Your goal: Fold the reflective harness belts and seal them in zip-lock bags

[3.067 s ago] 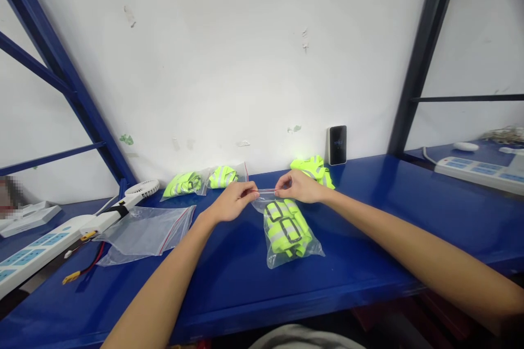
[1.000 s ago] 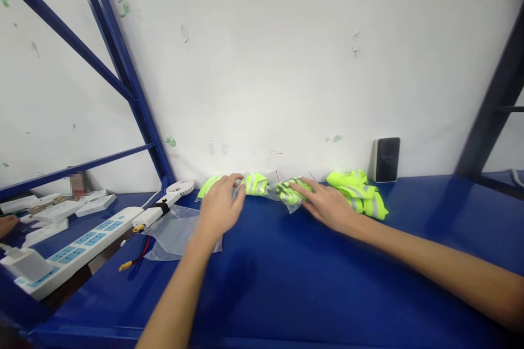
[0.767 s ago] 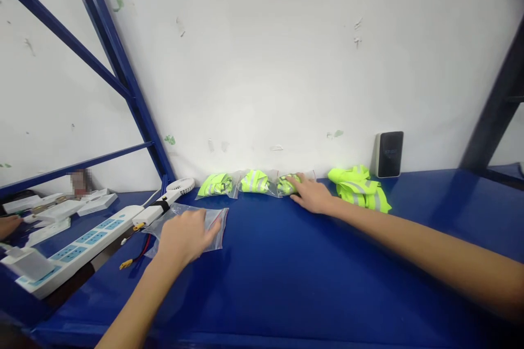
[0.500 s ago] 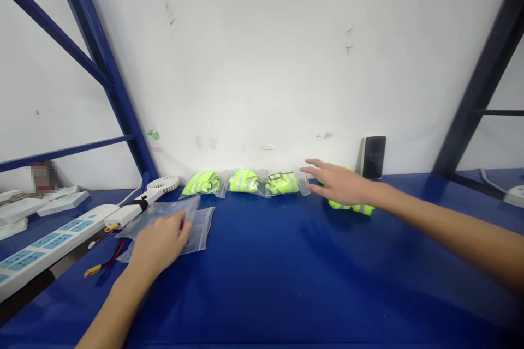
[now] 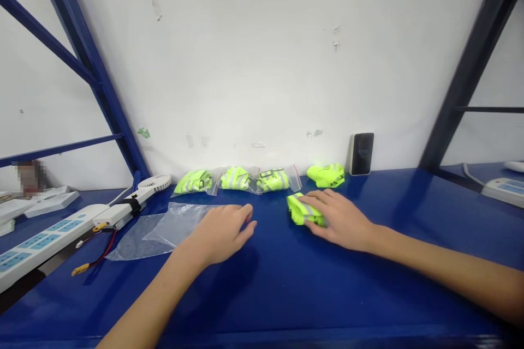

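My right hand (image 5: 341, 221) is closed around a folded neon-yellow reflective vest (image 5: 295, 210) with grey stripes, low at the table. To its left, my left hand (image 5: 225, 232) hovers over the blue table with thumb and forefinger apart and nothing visible between them; its other fingers are partly hidden. Clear plastic zip bags (image 5: 174, 223) lie flat beside and partly behind that hand. Along the wall sit bagged yellow vests: one at left (image 5: 194, 180), one in the middle (image 5: 235, 178), one at right (image 5: 273, 179). Another yellow bundle (image 5: 326, 175), apparently unbagged, rests further right.
A dark-faced white device (image 5: 362, 154) stands against the wall. At left are a white power strip (image 5: 53, 234), a small white fan (image 5: 155, 182) and a cable with yellow connectors (image 5: 81, 269). Blue frame posts (image 5: 108, 92) rise at the side; another strip (image 5: 505, 191) lies at right.
My right hand has taken hold of the folded vest and brought it nearer and left. My left hand has moved right, away from the bags' middle. The camera view has shifted slightly.
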### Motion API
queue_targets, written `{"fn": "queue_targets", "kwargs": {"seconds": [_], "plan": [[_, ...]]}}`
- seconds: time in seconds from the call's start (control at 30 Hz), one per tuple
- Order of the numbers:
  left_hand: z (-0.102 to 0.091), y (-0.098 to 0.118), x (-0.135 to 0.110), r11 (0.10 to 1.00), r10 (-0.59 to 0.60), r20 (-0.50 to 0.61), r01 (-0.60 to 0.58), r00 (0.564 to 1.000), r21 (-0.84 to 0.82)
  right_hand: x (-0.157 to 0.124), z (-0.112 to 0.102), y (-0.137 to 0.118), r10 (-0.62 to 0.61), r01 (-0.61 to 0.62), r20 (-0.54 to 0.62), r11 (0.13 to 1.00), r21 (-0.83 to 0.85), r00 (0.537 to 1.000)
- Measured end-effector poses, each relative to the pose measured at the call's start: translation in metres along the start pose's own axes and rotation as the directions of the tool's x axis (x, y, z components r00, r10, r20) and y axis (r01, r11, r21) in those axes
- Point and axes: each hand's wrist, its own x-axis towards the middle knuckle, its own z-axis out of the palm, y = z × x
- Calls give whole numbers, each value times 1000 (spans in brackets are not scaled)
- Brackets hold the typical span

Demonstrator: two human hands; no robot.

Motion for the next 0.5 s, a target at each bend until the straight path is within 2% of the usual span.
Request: {"fn": "queue_targets", "kwargs": {"seconds": [0.1,0.17,0.27,0.4,0.5], "plan": [[-6,15,23,964,196,-109,-212,974,-160,7,-2,-30,-104,104,-3,991,80,995],[-6,21,44,932,244,-191,-285,951,-224,11,-1,-40,-162,161,-1,979,129,987],[8,18,68,863,254,-257,-338,933,-375,12,4,-38,-175,178,-31,960,218,984],[35,6,69,745,190,-322,-350,927,-568,9,6,-21,-87,88,-20,910,406,996],[44,6,60,705,238,-315,-386,919,-594,9,6,-15,-16,22,-16,874,486,1000]]}}
